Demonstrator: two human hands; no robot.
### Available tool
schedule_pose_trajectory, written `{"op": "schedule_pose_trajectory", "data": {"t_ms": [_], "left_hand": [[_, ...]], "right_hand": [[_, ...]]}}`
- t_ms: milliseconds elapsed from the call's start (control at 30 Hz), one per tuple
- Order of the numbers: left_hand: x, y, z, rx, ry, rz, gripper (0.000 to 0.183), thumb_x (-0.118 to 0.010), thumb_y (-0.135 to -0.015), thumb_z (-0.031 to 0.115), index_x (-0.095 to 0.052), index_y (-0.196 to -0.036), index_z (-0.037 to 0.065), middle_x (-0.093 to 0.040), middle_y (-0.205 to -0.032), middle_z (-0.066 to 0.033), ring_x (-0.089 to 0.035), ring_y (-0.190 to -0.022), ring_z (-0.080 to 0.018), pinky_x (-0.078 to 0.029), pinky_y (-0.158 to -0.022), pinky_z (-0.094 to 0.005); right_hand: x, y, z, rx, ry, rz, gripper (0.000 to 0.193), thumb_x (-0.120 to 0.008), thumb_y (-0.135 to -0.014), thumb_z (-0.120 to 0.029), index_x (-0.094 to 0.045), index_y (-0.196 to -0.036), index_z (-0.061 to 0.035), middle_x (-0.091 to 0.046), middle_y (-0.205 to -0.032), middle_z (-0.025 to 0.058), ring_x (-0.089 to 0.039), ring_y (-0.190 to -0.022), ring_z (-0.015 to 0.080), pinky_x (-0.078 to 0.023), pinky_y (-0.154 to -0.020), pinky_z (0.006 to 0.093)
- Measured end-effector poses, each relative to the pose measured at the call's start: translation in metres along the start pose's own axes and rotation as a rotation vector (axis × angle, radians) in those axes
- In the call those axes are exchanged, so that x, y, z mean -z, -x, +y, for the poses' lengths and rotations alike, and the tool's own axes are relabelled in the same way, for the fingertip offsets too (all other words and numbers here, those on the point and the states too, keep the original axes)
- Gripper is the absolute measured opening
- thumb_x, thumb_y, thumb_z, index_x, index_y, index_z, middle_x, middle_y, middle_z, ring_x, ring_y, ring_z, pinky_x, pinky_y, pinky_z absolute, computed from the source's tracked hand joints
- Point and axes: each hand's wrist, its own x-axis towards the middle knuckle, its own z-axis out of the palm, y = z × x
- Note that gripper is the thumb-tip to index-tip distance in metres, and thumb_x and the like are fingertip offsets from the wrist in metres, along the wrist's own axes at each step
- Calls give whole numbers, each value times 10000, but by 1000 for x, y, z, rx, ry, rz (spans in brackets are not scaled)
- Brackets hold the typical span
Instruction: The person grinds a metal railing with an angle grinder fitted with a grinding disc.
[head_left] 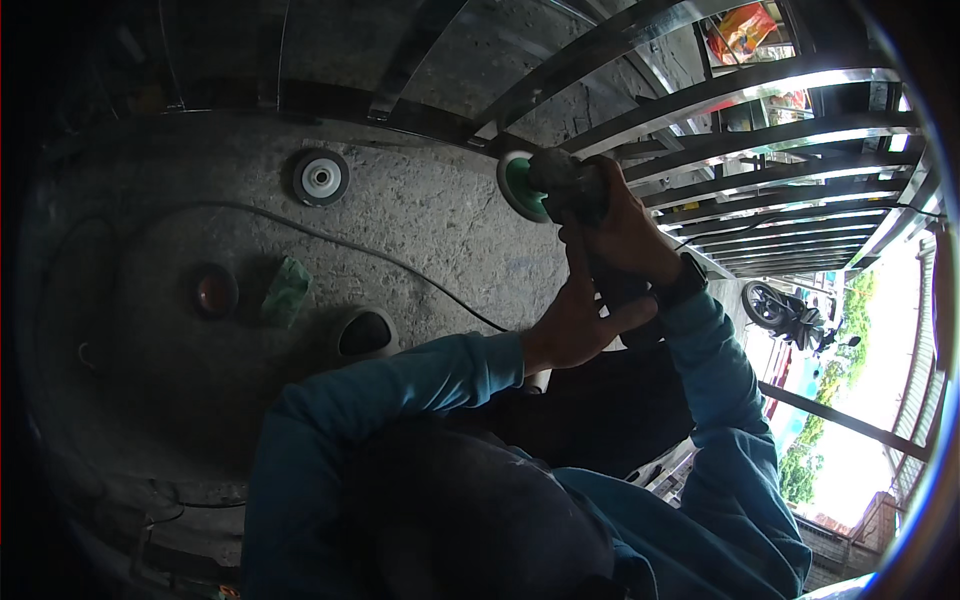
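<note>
Both my hands are on a dark angle grinder (563,172), right of centre. My right hand (635,235), with a dark watch at the wrist, is wrapped round the front of its body near the head. My left hand (568,328) grips farther back, with the thumb across the body and a finger along its side. A pale-rimmed green disc (520,187) is fitted on the grinder, close to the lower rail of a shiny metal grille (700,105). Whether the disc touches the rail, I cannot tell.
On the concrete floor lie a spare disc (321,178), a round reddish-brown item (212,292) and a crumpled green piece (288,290). A grey cable (370,250) crosses the floor. A motorcycle (790,312) stands outside at the right.
</note>
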Motion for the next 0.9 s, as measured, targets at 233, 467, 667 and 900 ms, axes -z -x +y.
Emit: {"op": "schedule_pose_trajectory", "data": {"t_ms": [233,467,667,900], "left_hand": [[10,-6,2,33,-121,63,1335,-743,-919,375,448,-1433,62,-476,-1378,-338,-565,-1254,-385,-503,-1051,-451],[15,-12,3,49,-116,93,1338,-717,-933,436,478,-1408,67,-583,-1281,-297,-619,-1211,-370,-543,-1011,-433],[7,-6,-8,67,-65,42,1327,-743,-928,357,451,-1427,68,-477,-1357,-328,-545,-1269,-371,-509,-1042,-456],[-1,32,-16,148,-60,-116,1255,-706,-964,311,430,-1408,14,-477,-1374,-291,-523,-1303,-353,-465,-1100,-448]], "right_hand": [[-5,-10,0,25,-56,15,793,-806,-827,-286,-319,-1419,-82,-688,-1092,258,-715,-1011,418,-579,-852,459],[-8,-21,1,65,-72,40,736,-804,-849,-188,-345,-1420,-114,-712,-1016,201,-745,-925,300,-587,-802,429],[-12,-5,4,93,-47,106,749,-814,-835,-183,-348,-1416,-105,-714,-1000,201,-744,-929,312,-587,-804,437],[-16,35,-10,14,-66,-35,729,-807,-850,-289,-344,-1372,-80,-699,-1049,248,-726,-948,429,-591,-787,471]]}}
